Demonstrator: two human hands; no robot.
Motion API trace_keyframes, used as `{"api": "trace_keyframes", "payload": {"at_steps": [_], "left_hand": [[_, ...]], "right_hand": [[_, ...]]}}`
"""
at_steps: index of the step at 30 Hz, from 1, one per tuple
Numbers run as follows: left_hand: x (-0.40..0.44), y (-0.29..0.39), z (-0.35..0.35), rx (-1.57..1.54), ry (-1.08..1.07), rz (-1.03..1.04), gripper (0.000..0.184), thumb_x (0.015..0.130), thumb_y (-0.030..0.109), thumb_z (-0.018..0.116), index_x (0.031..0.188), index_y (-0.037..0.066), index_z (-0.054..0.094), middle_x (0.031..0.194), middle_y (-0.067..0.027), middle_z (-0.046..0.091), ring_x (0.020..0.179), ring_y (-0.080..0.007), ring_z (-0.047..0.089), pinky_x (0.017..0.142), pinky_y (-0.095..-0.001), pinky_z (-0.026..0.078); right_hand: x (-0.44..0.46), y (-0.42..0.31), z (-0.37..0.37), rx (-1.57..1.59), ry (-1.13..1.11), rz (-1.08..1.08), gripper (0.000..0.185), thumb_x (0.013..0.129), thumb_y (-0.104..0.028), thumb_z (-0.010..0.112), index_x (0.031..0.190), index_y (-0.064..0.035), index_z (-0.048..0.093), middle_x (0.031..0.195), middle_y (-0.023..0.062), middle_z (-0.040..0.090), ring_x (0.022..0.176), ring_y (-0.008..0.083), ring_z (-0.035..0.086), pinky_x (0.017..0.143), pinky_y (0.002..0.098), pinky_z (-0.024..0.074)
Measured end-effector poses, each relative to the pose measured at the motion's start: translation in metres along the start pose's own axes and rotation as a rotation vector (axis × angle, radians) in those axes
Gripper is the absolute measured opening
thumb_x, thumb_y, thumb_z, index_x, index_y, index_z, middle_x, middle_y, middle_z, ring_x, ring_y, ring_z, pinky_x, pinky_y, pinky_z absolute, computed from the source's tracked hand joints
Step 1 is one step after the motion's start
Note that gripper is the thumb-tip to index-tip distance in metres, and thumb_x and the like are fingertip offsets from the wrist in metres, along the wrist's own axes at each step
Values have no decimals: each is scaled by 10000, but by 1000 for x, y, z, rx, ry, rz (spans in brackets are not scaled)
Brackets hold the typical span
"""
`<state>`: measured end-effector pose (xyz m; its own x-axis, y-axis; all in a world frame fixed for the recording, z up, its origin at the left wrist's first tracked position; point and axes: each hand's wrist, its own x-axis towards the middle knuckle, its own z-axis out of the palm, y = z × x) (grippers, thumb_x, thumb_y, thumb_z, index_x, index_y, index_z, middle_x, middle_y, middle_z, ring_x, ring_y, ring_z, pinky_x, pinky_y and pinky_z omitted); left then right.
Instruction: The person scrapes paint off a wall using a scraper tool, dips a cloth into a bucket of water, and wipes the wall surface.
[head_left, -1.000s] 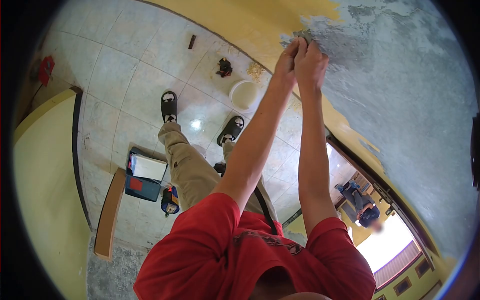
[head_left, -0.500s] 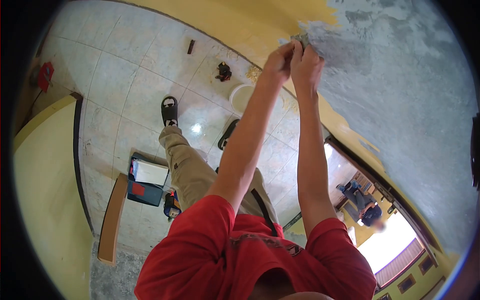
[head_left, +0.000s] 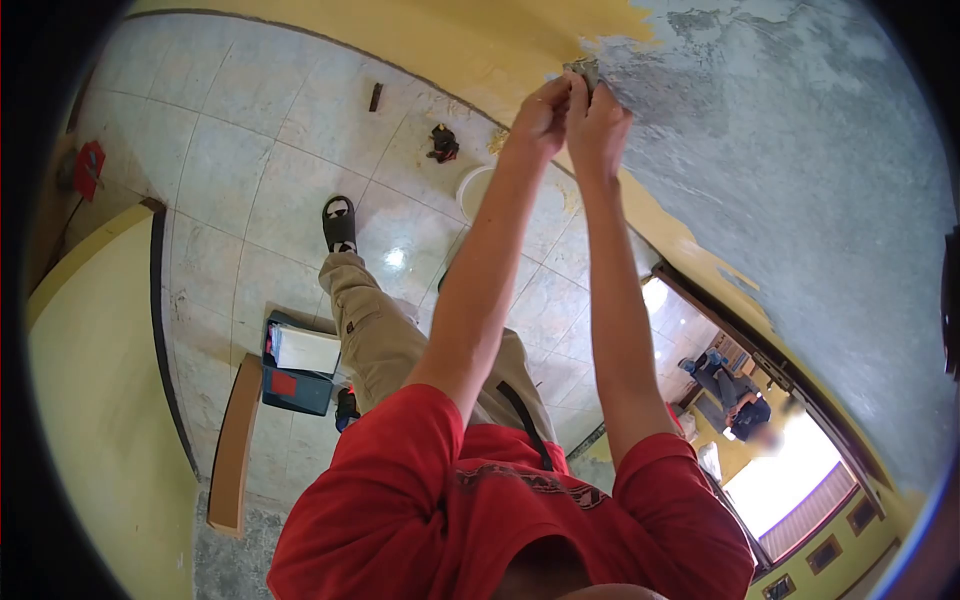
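Nearest to me is the person in a red shirt, with both arms stretched toward the wall. The left hand and the right hand are close together, and the fingers of both are bent and pinching a small flat tool. This tool is against the wall, at the ragged border where the yellow paint meets the grey surface. Its exact shape I cannot tell, because the fingers cover much of it.

Lower down, one dark sandal stands on the tiled floor. Near the foot of the wall is a white bucket, partly behind the left forearm, and a dark bundle. An open case lies beside a brown board. Farthest, through the doorway, another person is seated.
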<state>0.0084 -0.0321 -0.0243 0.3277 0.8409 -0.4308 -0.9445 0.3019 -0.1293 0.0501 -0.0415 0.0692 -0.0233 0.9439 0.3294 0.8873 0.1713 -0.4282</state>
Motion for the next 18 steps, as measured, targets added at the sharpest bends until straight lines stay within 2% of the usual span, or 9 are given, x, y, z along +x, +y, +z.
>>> {"api": "trace_keyframes", "payload": {"at_steps": [1, 3, 4, 6, 8, 10, 12, 16, 18], "left_hand": [[-2, 16, -12, 4, 3, -7, 166, 968, 195, 554, 979, 46, 627, 900, -81, 652, 782, -141, 617, 685, -249, 516], [-11, 45, -25, 37, -635, -358, 206, 968, 231, 548, 951, 40, 622, 853, -71, 638, 699, -117, 595, 593, -223, 480], [-26, 48, -25, 387, -189, -232, 288, 966, 317, 553, 921, 39, 612, 848, -62, 627, 683, -116, 582, 551, -254, 469], [-62, 61, -49, 747, 64, -141, 306, 961, 365, 569, 1028, 72, 627, 971, -45, 645, 750, -117, 593, 569, -258, 500], [-116, 87, -73, 1091, 257, -168, 574, 913, 489, 589, 1234, 14, 573, 1192, -95, 627, 1029, -208, 647, 811, -346, 556], [-173, 110, -129, 1377, 402, -57, 485, 921, 450, 587, 1179, 42, 627, 1141, -114, 672, 1002, -229, 667, 764, -357, 542], [-240, 130, -208, 2094, 500, 220, 415, 900, 402, 598, 1008, 6, 664, 932, -197, 688, 950, -355, 645, 811, -428, 498], [-359, 132, -254, 2313, 614, 275, 366, 888, 385, 604, 1083, 79, 655, 1058, -160, 661, 1031, -361, 609, 889, -483, 475], [-386, 129, -249, 2422, 775, 34, 417, 876, 374, 618, 1208, 123, 601, 1236, -151, 569, 1184, -353, 516, 961, -615, 390]], "right_hand": [[-7, -7, 4, -1, 2, 8, 307, 905, -198, 628, 709, 21, 539, 592, 211, 605, 544, 384, 620, 491, 413, 482], [-19, -25, 2, 223, -46, 290, 278, 904, -155, 612, 706, 20, 525, 568, 194, 594, 516, 341, 625, 481, 401, 475], [-34, -13, 12, 306, -160, 408, 202, 902, -127, 592, 785, 30, 544, 591, 167, 611, 485, 256, 623, 461, 368, 472], [-65, -8, 16, 439, -317, 561, 168, 912, -122, 580, 847, 30, 548, 637, 152, 631, 485, 217, 612, 456, 337, 469], [-80, -8, 11, 570, -472, 699, 147, 921, -116, 568, 908, 29, 552, 684, 138, 651, 484, 179, 601, 451, 306, 465], [-87, -9, 9, 909, -460, 723, 143, 943, -110, 538, 1005, 19, 537, 776, 104, 666, 487, 125, 564, 448, 261, 448], [-52, -31, -4, 970, -362, 630, 133, 948, -106, 527, 1009, 13, 536, 793, 105, 669, 484, 124, 555, 447, 263, 442], [-25, -11, 32, 1052, -90, 469, 130, 955, -107, 513, 1004, 11, 536, 813, 115, 672, 472, 126, 544, 444, 268, 436], [-62, 14, 65, 1001, -157, 653, 140, 951, -117, 515, 999, 13, 535, 815, 123, 672, 475, 129, 552, 448, 267, 442]]}}
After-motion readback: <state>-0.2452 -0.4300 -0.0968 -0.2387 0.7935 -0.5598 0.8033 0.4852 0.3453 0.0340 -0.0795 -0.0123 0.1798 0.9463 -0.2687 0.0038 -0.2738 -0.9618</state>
